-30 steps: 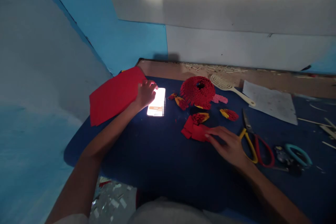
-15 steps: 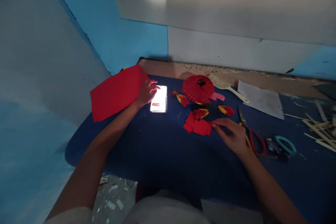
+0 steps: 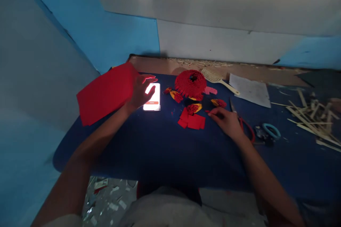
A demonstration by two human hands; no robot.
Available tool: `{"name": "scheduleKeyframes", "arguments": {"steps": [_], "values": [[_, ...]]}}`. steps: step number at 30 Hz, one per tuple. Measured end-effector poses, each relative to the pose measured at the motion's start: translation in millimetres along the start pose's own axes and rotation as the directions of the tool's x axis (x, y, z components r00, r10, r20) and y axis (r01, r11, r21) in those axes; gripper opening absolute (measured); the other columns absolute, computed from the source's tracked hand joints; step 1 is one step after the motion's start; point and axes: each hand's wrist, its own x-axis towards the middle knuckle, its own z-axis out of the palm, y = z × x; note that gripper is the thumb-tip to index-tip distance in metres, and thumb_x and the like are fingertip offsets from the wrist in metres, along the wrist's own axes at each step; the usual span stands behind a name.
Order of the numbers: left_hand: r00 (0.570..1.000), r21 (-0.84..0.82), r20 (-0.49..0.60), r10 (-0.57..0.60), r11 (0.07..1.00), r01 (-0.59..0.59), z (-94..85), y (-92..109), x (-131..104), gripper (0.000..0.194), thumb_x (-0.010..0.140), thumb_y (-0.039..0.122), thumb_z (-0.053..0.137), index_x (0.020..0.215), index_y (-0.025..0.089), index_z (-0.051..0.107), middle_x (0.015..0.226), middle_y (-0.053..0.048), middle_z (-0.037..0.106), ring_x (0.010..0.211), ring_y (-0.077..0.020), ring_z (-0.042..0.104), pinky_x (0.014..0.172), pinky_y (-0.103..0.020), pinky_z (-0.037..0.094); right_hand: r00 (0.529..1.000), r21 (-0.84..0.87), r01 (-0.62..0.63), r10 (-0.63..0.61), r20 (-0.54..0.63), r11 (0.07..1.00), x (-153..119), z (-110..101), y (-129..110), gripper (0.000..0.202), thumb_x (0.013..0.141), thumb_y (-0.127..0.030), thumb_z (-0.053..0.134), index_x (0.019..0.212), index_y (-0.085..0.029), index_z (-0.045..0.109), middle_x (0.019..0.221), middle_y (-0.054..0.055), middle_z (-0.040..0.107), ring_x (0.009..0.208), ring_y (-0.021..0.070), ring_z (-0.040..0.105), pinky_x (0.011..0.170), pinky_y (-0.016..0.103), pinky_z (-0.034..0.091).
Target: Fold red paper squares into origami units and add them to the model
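My left hand [image 3: 141, 92] is over the left side of a lit smartphone [image 3: 152, 105], with thumb and fingers apart and nothing held. Whether a fingertip touches the screen I cannot tell. Under and behind that hand lies a large red paper sheet [image 3: 105, 94]. My right hand [image 3: 226, 122] pinches a small red paper piece [image 3: 207, 111] between thumb and finger. To its left are several small cut red papers [image 3: 195, 121], overlapping on the table. Red-and-yellow folded paper pieces [image 3: 194, 108] and a round red folded-paper piece [image 3: 183, 81] with a dark central hole lie behind them.
Scissors [image 3: 247, 130] with red handles lie beside my right hand, near a teal ring-shaped handle [image 3: 271, 131]. Farther back are a cream hairbrush [image 3: 213, 77], a pink piece [image 3: 210, 90] and a white paper [image 3: 250, 90]. Thin wooden sticks [image 3: 314, 120] pile up at right on the blue table [image 3: 160, 149].
The whole view has shifted, moving things leftward. My left fingers have lifted and spread above the phone. My right hand has drawn slightly away from the red papers with a small red piece.
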Motion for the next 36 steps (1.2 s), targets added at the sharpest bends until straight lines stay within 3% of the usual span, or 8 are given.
{"name": "scheduleKeyframes", "arguments": {"steps": [4, 9, 13, 17, 19, 24, 29, 36], "values": [[0.971, -0.103, 0.198, 0.135, 0.988, -0.116, -17.9, 48, -5, 0.019, 0.085, 0.026, 0.047, 0.098, 0.022, 0.059, 0.096, -0.003, 0.066, 0.095, -0.0159, 0.057, 0.092, -0.036, 0.036, 0.979, -0.007, 0.079, -0.076, 0.187, 0.997, 7, -1, 9, 0.015, 0.084, -0.026, 0.051, 0.087, -0.019, 0.064, 0.081, 0.003, 0.069, 0.069, 0.0161, 0.064, 0.062, 0.026, 0.045], [0.849, -0.249, 0.431, 0.307, 0.944, -0.215, -32.9, 78, -18, 0.018, 0.085, 0.024, 0.045, 0.09, 0.024, 0.062, 0.086, 0.002, 0.069, 0.08, -0.0105, 0.062, 0.095, -0.034, 0.033, 0.971, -0.107, 0.126, -0.1, 0.217, 0.986, 8, -2, 10, 0.017, 0.085, -0.022, 0.048, 0.088, -0.018, 0.064, 0.089, 0.007, 0.067, 0.081, 0.0193, 0.063, 0.07, 0.029, 0.047], [0.749, -0.287, 0.53, 0.397, 0.915, -0.282, -38.9, 95, -25, 0.019, 0.085, 0.022, 0.044, 0.091, 0.023, 0.062, 0.089, 0.001, 0.069, 0.085, -0.0124, 0.062, 0.096, -0.036, 0.03, 0.986, -0.232, 0.126, -0.096, 0.136, 0.965, 3, 0, -11, 0.018, 0.086, -0.025, 0.048, 0.088, -0.019, 0.065, 0.094, 0.009, 0.064, 0.088, 0.0215, 0.061, 0.072, 0.031, 0.047], [0.642, -0.3, 0.633, 0.433, 0.902, -0.311, -35.4, 116, -24, 0.02, 0.083, 0.019, 0.044, 0.09, 0.022, 0.062, 0.086, 0.0, 0.069, 0.083, -0.0136, 0.061, 0.095, -0.037, 0.029, 0.963, -0.185, 0.185, -0.14, 0.229, 0.965, 1, 15, -40, 0.024, 0.084, -0.037, 0.051, 0.097, -0.021, 0.064, 0.097, 0.008, 0.064, 0.089, 0.0219, 0.06, 0.073, 0.032, 0.047], [0.616, -0.283, 0.665, 0.421, 0.906, -0.313, -31.5, 124, -20, 0.018, 0.08, 0.018, 0.046, 0.087, 0.022, 0.062, 0.086, 0.0, 0.069, 0.081, -0.0146, 0.061, 0.094, -0.038, 0.03, 0.954, -0.162, 0.201, -0.155, 0.258, 0.966, 2, 24, -47, 0.031, 0.078, -0.042, 0.059, 0.099, -0.02, 0.063, 0.101, 0.01, 0.062, 0.093, 0.0245, 0.058, 0.077, 0.036, 0.046], [0.645, -0.311, 0.661, 0.383, 0.922, -0.229, -19.4, 135, -11, 0.017, 0.08, 0.02, 0.047, 0.084, 0.022, 0.063, 0.082, 0.0, 0.069, 0.08, -0.0142, 0.06, 0.087, -0.034, 0.034, 0.976, 0.002, 0.078, -0.077, 0.203, 0.997, 7, 32, -41, 0.01, 0.075, -0.026, 0.063, 0.082, -0.019, 0.064, 0.086, 0.007, 0.063, 0.083, 0.0214, 0.059, 0.072, 0.033, 0.045], [0.773, -0.298, 0.623, 0.117, 0.95, 0.097, -3.8, 134, -16, 0.021, 0.081, 0.025, 0.046, 0.089, 0.021, 0.065, 0.085, -0.002, 0.069, 0.077, -0.0146, 0.062, 0.07, -0.026, 0.041, 0.976, 0.086, 0.036, -0.054, 0.211, 0.996, 5, 24, -33, 0.012, 0.079, -0.027, 0.057, 0.078, -0.02, 0.066, 0.074, 0.003, 0.065, 0.064, 0.0153, 0.06, 0.059, 0.026, 0.044], [0.763, -0.34, 0.646, 0.022, 0.903, 0.262, 5.2, 127, -20, 0.022, 0.079, 0.033, 0.052, 0.093, 0.02, 0.064, 0.088, -0.002, 0.069, 0.079, -0.0143, 0.062, 0.069, -0.025, 0.044, 0.977, 0.271, 0.035, -0.09, 0.193, 0.962, 7, 21, -43, 0.018, 0.081, -0.029, 0.052, 0.08, -0.019, 0.066, 0.073, 0.003, 0.067, 0.065, 0.0155, 0.061, 0.059, 0.026, 0.045]]}}
